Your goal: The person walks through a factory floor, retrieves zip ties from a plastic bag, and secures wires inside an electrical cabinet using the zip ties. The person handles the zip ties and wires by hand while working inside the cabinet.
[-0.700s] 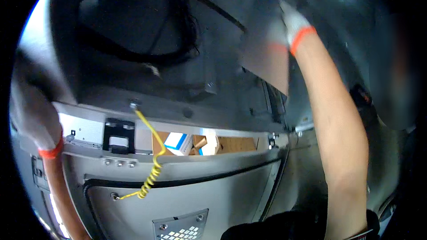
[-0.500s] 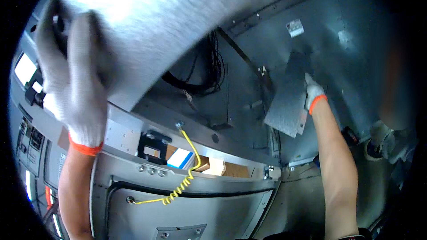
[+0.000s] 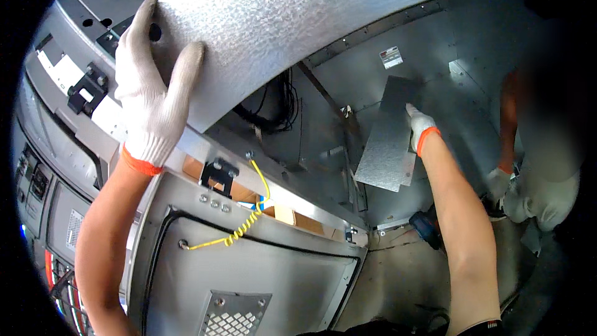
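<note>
Pinching a notched metal plate (image 3: 387, 143) by its right edge in the head view, my gloved right hand (image 3: 423, 130) holds it tilted before dark gray panels (image 3: 457, 124). My gloved left hand (image 3: 152, 109) rests, finger and thumb spread, against a large galvanized sheet (image 3: 261, 31), near a coiled yellow cable (image 3: 239, 233) joined to a gray door (image 3: 273, 274).

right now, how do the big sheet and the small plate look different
The sheet spreads wide across the top of the view; the plate looks far smaller. The sheet is bright and mottled; the plate is mostly darker grey. The left hand lies spread against the sheet; the right hand grips the plate's edge. Both look like bare metal.
</note>
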{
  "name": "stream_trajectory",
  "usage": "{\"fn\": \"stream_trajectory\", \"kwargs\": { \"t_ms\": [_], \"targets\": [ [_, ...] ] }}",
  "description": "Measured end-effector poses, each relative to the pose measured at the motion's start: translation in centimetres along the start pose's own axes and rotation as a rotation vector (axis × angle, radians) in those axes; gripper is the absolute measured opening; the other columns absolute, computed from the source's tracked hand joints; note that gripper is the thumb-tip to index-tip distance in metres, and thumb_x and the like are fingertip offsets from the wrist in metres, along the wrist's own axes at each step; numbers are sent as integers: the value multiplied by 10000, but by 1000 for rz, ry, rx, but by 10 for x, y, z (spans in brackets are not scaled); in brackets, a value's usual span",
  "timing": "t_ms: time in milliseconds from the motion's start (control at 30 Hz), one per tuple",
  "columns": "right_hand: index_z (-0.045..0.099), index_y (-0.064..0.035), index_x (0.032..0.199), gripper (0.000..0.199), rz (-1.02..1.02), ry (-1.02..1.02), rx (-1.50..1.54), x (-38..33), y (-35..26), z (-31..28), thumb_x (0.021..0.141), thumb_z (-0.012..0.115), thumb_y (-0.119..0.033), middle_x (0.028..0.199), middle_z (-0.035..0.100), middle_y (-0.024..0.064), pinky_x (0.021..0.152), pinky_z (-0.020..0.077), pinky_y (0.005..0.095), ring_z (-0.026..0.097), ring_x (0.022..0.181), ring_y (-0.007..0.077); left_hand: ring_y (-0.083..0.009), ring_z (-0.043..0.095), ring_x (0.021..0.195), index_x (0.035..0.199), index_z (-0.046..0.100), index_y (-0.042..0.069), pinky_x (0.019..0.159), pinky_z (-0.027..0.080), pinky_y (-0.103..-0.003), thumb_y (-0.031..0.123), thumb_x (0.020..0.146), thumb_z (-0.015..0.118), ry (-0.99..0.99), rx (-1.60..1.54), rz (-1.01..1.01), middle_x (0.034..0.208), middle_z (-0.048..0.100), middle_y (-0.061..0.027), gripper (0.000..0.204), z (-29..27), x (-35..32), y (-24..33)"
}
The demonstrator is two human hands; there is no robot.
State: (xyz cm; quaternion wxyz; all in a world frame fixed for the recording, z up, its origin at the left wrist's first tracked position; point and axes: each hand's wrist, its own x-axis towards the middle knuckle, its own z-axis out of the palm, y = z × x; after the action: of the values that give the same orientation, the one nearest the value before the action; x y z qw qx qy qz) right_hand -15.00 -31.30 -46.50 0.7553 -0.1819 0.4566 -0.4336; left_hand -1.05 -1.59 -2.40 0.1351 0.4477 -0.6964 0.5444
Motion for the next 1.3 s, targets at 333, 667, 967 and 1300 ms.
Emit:
{"fn": "stream_trajectory", "kwargs": {
  "t_ms": [333, 667, 967, 1300],
  "targets": [
    [557, -63, 1361, 479, 76, 155, 44, -53, -17, -17, 1021, 519, -398, 1397, 566, 99, 917, 503, 404, 621, 1120, 261, -368, 561, 1262, 1449, 441, 28, 1072, 423, -402, 447, 923, 642, -204, -19, -290, 1366, 562, -237, 702, -41, 22, 50],
    [589, -118, 1285, 403, 77, 73, 212, -65, -15, -58, 1043, 498, -427, 1200, 653, 28, 814, 556, 385, 643, 996, 235, -357, 614, 1169, 1296, 545, -36, 1019, 465, -407, 199, 919, 638, -301, -844, -765, 1209, 631, -240, 453, -67, -78, 220],
    [537, -52, 1285, 416, -21, 8, -327, -133, -38, -80, 1038, 510, -385, 1138, 650, 111, 693, 586, 362, 665, 937, 264, -381, 670, 1050, 1209, 620, -41, 933, 515, -395, 134, 903, 617, -986, -1081, -1241, 1183, 650, -246, 353, -170, -189, 244],
    [531, -11, 1307, 467, 203, -5, -566, -112, 137, -153, 1025, 534, -383, 1209, 602, 156, 734, 628, 503, 645, 1034, 332, -396, 641, 1018, 1198, 638, -4, 906, 498, -417, 158, 934, 625, -816, -1101, -1221, 1116, 670, -215, 310, -174, -215, 215]
  ]
}}
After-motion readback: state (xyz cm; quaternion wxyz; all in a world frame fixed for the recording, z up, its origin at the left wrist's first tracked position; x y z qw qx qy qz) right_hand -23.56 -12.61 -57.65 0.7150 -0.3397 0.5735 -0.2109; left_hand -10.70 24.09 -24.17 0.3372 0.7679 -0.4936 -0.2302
